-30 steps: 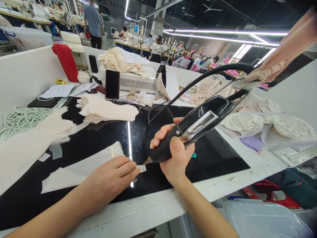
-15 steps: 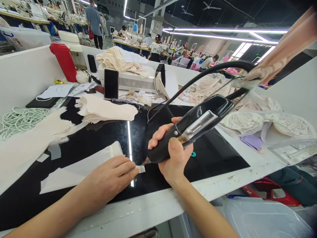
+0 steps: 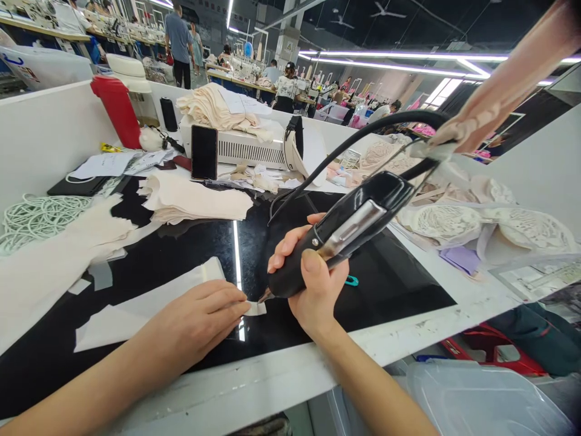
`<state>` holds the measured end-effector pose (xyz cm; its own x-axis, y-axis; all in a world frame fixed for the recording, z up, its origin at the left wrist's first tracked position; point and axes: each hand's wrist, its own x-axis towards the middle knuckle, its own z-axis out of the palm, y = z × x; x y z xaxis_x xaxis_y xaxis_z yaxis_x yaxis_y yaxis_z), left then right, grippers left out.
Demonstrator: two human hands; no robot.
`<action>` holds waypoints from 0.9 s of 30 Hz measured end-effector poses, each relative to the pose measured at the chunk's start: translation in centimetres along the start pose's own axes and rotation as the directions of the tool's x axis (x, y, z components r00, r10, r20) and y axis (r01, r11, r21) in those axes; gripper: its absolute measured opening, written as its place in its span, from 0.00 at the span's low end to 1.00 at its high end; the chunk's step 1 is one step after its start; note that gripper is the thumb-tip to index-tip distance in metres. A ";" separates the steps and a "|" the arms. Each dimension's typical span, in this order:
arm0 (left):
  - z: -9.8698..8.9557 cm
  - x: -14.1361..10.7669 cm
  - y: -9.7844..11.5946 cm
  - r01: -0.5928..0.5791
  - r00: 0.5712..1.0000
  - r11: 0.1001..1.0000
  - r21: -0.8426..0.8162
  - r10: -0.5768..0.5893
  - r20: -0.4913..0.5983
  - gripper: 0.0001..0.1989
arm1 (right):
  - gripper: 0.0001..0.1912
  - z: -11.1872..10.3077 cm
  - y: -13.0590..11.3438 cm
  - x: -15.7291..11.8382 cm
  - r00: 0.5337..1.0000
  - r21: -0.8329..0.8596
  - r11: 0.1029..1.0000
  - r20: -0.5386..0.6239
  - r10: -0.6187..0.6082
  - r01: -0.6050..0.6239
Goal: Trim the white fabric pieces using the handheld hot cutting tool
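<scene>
My right hand is wrapped round a black corded hand tool with a silver lever and a pointed metal tip. The tip meets a short white fabric strip on the black tabletop. Pressed together, the fingers of my left hand hold the strip down just left of the tip. Part of the strip is hidden beneath those fingers. Behind my left hand lies a larger white fabric piece. A twisted pink cloth is tied to the tool's cable end, running up to the right.
A stack of cream fabric pieces lies farther back. A phone leans against a white vented box. Pale green cord is heaped at left, lace bra cups at right. A teal clip sits beside the tool.
The tool and my right hand have shifted slightly left and down, bringing the tip onto the strip. My left hand has barely moved.
</scene>
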<state>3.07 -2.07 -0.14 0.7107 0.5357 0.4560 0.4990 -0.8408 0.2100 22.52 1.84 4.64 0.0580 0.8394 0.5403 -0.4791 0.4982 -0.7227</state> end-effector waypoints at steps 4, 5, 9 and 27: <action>-1.5 -0.6 -0.3 0.048 0.999 0.998 -0.029 -0.048 -0.006 0.13 | 0.18 0.5 -0.5 -0.1 0.999 0.025 1.000 -0.039 0.006 -0.005; -1.7 -0.8 -0.4 0.050 0.999 0.998 -0.030 -0.050 -0.006 0.13 | 0.18 0.6 -0.6 -0.2 0.999 0.037 0.999 -0.039 0.007 -0.005; -2.0 -1.2 -0.4 0.048 0.999 0.998 -0.031 -0.048 -0.004 0.12 | 0.20 1.1 -0.5 -0.9 1.000 0.088 0.996 0.016 0.027 -0.028; 0.2 -2.0 -0.5 0.031 0.998 0.999 -0.008 -0.031 0.057 0.15 | 0.20 1.1 0.4 -1.4 0.997 0.083 0.995 0.063 0.047 -0.052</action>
<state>1.43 -2.70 -1.32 0.7224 0.5649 0.3989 0.5168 -0.8243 0.2313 21.27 0.56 4.09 -0.0195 0.8466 0.5319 -0.5524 0.4343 -0.7115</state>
